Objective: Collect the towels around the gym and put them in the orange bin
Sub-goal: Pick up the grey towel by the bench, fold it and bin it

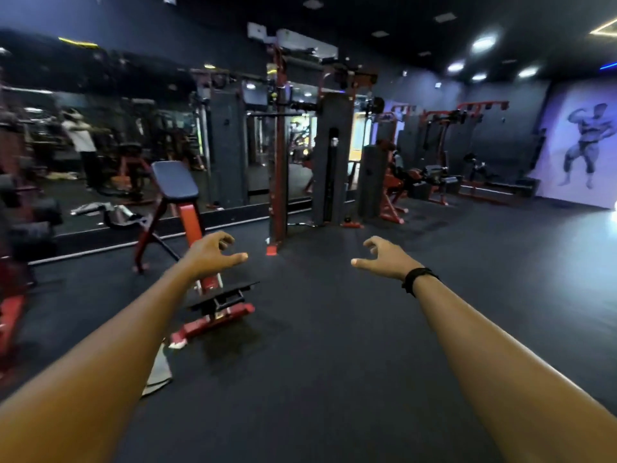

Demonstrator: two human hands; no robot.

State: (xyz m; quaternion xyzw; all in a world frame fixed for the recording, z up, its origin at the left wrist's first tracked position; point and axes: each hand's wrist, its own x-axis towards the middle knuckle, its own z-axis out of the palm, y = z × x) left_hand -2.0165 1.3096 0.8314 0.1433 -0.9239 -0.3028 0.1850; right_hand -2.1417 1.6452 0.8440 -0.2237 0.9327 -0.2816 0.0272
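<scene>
Both arms reach forward over the dark floor point(334, 329). The left hand point(213, 252) and right hand point(384, 259) hang with fingers loosely curled, holding nothing. A grey towel point(159, 370) lies on the floor at lower left, beside the red bench point(187, 208).

Dark rubber floor point(334, 329) throughout, matte and dimly lit. Along the left wall, a long mirror point(100, 135) reflecting machines. In front of it, a red-framed incline bench point(180, 202) with a dark pad. Centre, a tall red and grey cable machine point(300, 145); further red racks point(467, 128) along the far dark wall. At right, a pale mural of a posing bodybuilder point(582, 145). Overhead, a black ceiling with round spotlights point(482, 43).
</scene>
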